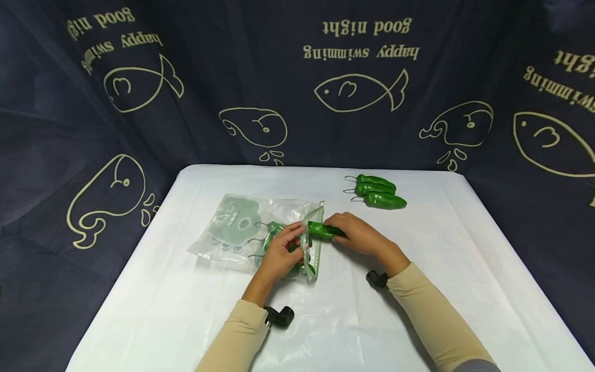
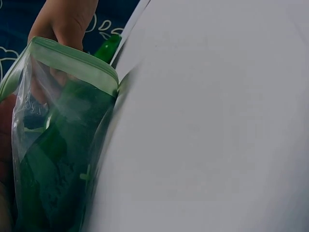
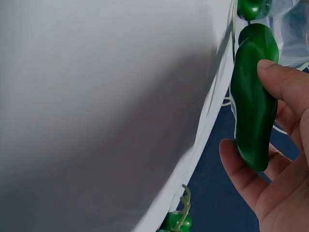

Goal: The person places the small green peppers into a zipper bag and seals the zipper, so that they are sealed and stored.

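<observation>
A clear zip bag with a green zip edge and a pale green cartoon print lies on the table, its mouth facing right. Several green peppers show through the plastic. At the mouth, my left hand pinches the bag's edge. My right hand grips one green pepper by its blunt end, thumb on top and fingers beneath. That pepper's other end is at the bag opening. In the left wrist view the green zip strip stands apart from the far side of the mouth.
Three more green peppers lie side by side at the back right of the white table, stems pointing left. A dark curtain with fish drawings hangs behind the table. Each wrist wears a small black camera.
</observation>
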Demonstrator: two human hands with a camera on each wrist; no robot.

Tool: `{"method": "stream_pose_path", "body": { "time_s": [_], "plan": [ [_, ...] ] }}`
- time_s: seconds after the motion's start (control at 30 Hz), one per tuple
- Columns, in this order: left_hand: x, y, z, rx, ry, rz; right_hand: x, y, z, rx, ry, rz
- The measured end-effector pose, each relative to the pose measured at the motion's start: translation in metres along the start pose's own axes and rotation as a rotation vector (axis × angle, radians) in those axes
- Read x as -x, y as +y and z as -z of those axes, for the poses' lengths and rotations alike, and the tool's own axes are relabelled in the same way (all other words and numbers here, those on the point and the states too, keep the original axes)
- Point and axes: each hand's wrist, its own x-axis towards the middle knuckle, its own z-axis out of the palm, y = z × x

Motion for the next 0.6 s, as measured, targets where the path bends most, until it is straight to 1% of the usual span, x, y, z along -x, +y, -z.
{"method": "stream_pose_path", "body": {
  "time_s": [0.13,0.4,0.6],
  "plan": [
    [0.0001,0.0018,-0.0001,-0.003,-0.002,-0.001,-0.0019,0.0012,-0.0027,-0.015,0.014,0.009],
    [0.0007,0.0023,-0.0003,0.003,0.003,0.012,-0.0017,0.0016,-0.0045,-0.07,-0.016,-0.013],
    [0.0004,0.0016,-0.0005,0.016,0.008,0.014,-0.0022,0.0033,-0.0054,-0.073,-0.027,-0.039]
  ]
}}
